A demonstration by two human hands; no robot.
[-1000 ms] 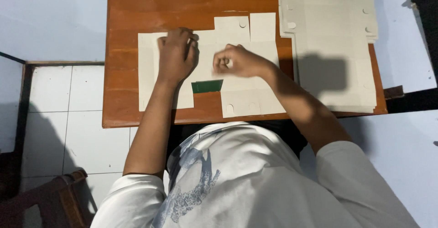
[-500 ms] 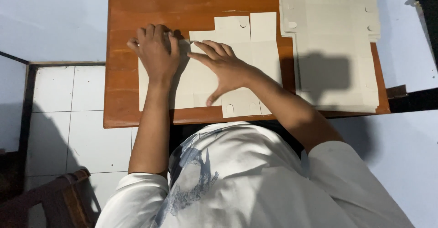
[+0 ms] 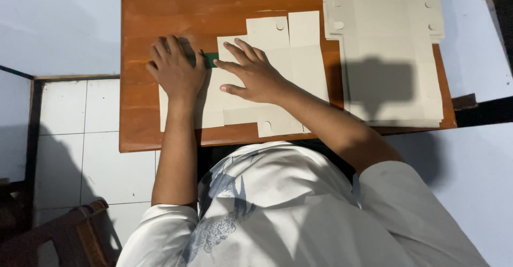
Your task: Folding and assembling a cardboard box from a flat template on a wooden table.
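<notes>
A flat cream cardboard box blank [image 3: 278, 85] lies on the brown wooden table [image 3: 160, 10] in front of me. My left hand [image 3: 176, 67] rests palm down on the blank's left part, fingers pointing away from me. A small dark green piece [image 3: 210, 60] shows just beside its thumb; most of it is hidden under the hand. My right hand [image 3: 254, 75] lies flat on the middle of the blank with fingers spread, fingertips almost touching the green piece. Neither hand grips anything that I can see.
A stack of several similar cream blanks [image 3: 385, 48] covers the table's right side and overhangs the edge. White floor tiles [image 3: 80, 139] lie to the left below the table. A dark wooden chair part [image 3: 59, 235] sits at bottom left.
A second ago the right hand was closed near a green patch at the blank's front. It has since opened flat, and the green piece now shows between the two hands.
</notes>
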